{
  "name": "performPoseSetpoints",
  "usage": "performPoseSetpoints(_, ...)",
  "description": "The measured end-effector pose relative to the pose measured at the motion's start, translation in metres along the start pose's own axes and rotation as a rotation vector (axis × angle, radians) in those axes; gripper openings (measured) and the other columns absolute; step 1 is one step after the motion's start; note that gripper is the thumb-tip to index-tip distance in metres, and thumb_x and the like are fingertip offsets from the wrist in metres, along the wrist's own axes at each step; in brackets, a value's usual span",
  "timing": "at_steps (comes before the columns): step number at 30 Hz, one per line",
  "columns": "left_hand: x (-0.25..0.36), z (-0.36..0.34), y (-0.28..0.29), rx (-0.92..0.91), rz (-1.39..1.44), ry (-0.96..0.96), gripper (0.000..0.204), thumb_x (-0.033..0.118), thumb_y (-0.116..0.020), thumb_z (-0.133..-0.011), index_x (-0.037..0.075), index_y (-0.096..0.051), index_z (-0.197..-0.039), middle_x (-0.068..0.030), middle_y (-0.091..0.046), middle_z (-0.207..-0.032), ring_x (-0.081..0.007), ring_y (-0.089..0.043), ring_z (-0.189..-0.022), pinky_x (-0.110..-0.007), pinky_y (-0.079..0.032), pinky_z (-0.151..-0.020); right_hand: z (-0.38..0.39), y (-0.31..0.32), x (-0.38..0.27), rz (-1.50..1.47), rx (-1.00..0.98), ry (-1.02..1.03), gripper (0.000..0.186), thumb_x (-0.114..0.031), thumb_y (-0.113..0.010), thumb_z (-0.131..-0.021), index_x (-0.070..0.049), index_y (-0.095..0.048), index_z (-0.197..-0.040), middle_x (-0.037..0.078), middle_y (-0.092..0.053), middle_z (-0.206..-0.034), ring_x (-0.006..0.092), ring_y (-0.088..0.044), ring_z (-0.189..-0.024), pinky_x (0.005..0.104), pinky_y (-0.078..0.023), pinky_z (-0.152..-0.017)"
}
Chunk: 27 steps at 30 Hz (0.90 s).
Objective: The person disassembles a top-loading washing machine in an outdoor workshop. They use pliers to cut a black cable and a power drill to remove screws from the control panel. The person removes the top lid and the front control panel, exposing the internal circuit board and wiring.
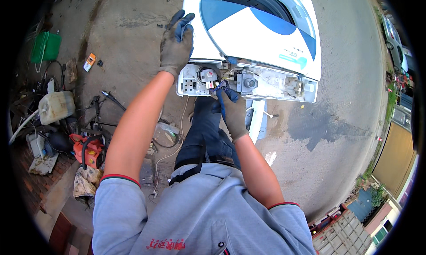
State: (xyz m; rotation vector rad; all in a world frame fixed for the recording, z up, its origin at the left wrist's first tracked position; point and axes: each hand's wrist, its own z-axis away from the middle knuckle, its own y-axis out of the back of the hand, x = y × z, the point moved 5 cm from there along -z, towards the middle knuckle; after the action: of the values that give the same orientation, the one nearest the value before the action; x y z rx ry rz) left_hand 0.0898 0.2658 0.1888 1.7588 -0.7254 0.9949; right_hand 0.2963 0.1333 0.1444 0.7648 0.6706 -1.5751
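Observation:
A white and blue top-loading washing machine (262, 31) stands in front of me, with the compartment along its near edge uncovered. Inside that compartment (270, 84) sit a switch-like part with a grey knob (250, 83), another grey part (207, 75) and loose wires. My right hand (231, 110), in a grey and blue work glove, pinches at the bundle of thin coloured wires (222, 84); its fingertips partly hide them. My left hand (176, 44), gloved the same way, is at the machine's left edge, fingers apart and loosely bent, with nothing seen in it.
A long white panel (257, 119) leans below the machine, right of my legs. On the left lie a red chainsaw-like machine (88, 150), a yellowish jerrycan (57, 107), a green case (46, 47) and a small orange box (90, 62). A pale cord (181, 135) runs along the ground.

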Motion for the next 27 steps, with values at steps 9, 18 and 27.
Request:
performPoseSetpoints(9, -0.002, 0.001, -0.004, -0.052, -0.103, -0.12, 0.034, 0.019, -0.05, -0.096, 0.006, -0.057, -0.127, -0.0131, -0.05, -0.138, -0.0265, -0.05, -0.125, -0.036, -0.041, -0.102, 0.054, 0.022, -0.016, 0.201, -0.011, 0.218, 0.04, -0.006, -0.057, -0.093, 0.001, -0.054, -0.132, 0.007, -0.066, -0.11, 0.0061, -0.058, -0.084, 0.0227, -0.049, -0.077)
performPoseSetpoints(18, 0.007, -0.001, -0.006, -0.092, -0.013, -0.051, 0.032, 0.017, -0.051, -0.097, 0.001, -0.058, -0.124, -0.0137, -0.048, -0.139, -0.0271, -0.05, -0.126, -0.035, -0.042, -0.102, 0.078, 0.081, 0.026, 0.025, -0.01, 0.046, 0.029, -0.011, -0.058, -0.095, 0.001, -0.062, -0.121, 0.005, -0.067, -0.09, 0.0086, -0.061, -0.077, 0.0234, -0.049, -0.071)
performPoseSetpoints(27, -0.012, -0.001, 0.005, -0.172, 0.019, -0.065, 0.034, 0.015, -0.049, -0.098, 0.002, -0.05, -0.13, -0.0154, -0.042, -0.143, -0.027, -0.042, -0.132, -0.037, -0.033, -0.109, 0.081, 0.004, -0.043, 0.111, -0.135, 0.131, 0.031, -0.008, -0.057, -0.095, 0.003, -0.06, -0.124, 0.009, -0.067, -0.106, 0.0111, -0.062, -0.089, 0.0247, -0.049, -0.082)
